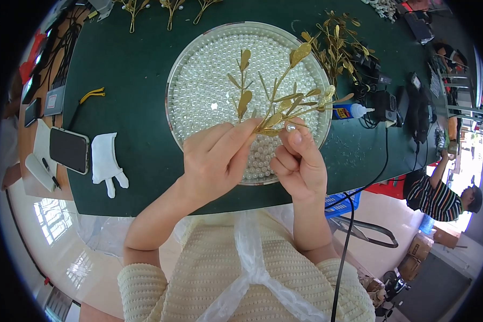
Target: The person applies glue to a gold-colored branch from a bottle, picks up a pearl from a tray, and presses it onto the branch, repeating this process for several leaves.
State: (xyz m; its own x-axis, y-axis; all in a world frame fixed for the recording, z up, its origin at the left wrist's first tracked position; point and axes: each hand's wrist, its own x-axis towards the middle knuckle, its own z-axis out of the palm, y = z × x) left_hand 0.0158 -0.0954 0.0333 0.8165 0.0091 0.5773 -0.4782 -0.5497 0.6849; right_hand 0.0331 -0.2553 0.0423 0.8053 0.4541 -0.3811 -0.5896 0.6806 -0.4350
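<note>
My left hand is closed on the stem of a gold leaf branch, whose leafy twigs fan out upward and to the right. Between the thumb and fingers of my right hand a single white pearl bead is pinched, close to the branch's lower twigs. Both hands are over the near part of a large round tray filled with loose white pearl beads. Whether the bead touches a twig I cannot tell.
More gold branches lie right of the tray, near a blue glue bottle with a white nozzle. At left are a phone, a white fingered glove and yellow-tipped tweezers. A black cable hangs over the table's right edge.
</note>
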